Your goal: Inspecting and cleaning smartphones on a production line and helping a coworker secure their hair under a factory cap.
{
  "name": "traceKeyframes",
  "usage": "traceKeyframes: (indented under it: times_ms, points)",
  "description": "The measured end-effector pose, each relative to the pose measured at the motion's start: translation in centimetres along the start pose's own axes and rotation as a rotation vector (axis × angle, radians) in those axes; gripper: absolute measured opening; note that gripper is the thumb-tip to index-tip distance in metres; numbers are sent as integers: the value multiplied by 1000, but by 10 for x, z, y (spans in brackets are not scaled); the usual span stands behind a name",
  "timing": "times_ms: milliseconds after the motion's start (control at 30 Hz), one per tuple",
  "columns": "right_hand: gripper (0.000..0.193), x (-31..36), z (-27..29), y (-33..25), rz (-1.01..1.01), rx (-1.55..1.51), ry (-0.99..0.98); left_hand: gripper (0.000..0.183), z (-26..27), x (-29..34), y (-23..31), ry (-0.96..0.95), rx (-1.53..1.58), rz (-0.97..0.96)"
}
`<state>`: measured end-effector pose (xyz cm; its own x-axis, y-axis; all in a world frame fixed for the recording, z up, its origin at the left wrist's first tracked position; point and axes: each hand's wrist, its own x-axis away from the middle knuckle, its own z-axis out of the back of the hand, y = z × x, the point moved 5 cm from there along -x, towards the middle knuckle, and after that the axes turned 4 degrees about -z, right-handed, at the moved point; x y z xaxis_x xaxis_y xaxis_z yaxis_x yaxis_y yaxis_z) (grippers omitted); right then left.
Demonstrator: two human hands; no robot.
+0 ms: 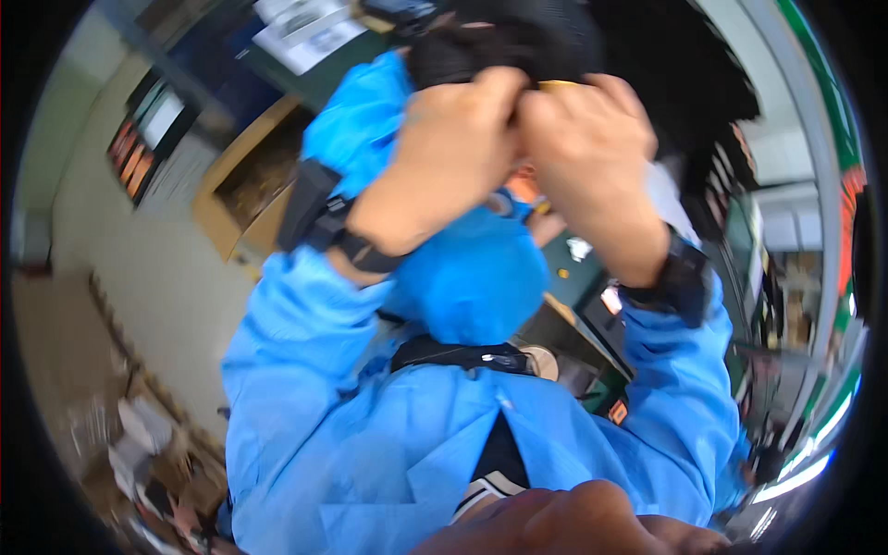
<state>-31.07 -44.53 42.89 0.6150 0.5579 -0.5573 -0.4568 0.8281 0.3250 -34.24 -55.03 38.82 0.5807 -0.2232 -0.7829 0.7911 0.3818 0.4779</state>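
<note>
My left hand (449, 153) and my right hand (587, 139) are raised close together in front of me, both with curled fingers. Their fingertips are turned away and blurred, so what they grip cannot be made out. Just beyond the knuckles is a dark, blurred mass (495, 46) that they seem to touch. A thin yellow edge shows at the top of the right hand. Black devices are strapped round both my wrists. Blue cloth (472, 277) bulges between my forearms, and another blue sleeve-like piece (356, 116) shows beyond my left hand.
An open cardboard box (254, 176) is at the left, with papers (305, 32) on a dark green surface beyond it. Cartons and loose packaging (139, 430) lie at the lower left. Metal shelving (795, 222) runs along the right. Part of a person (740, 472) shows at the lower right.
</note>
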Motion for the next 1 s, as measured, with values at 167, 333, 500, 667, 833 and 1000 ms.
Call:
traceKeyframes:
  times_ms: [167,333,500,667,833,1000]
  points:
    - [10,-2,-2,14,34,-30,-229,28,-10,-8,5,-178,134,169]
    - [17,-4,-11,13,-45,-148,-86,32,-6,5,-30,-294,459,333]
    - [18,17,-14,21,-51,-105,315,32,-22,6,-32,-247,580,464]
    - [19,27,-27,24,-96,-222,446,31,-28,9,-30,-257,643,533]
    - [19,17,-29,21,-116,-244,502,34,-18,8,-42,-183,553,459]
    - [19,25,-25,23,-303,-271,487,35,-11,-1,-20,-248,397,463]
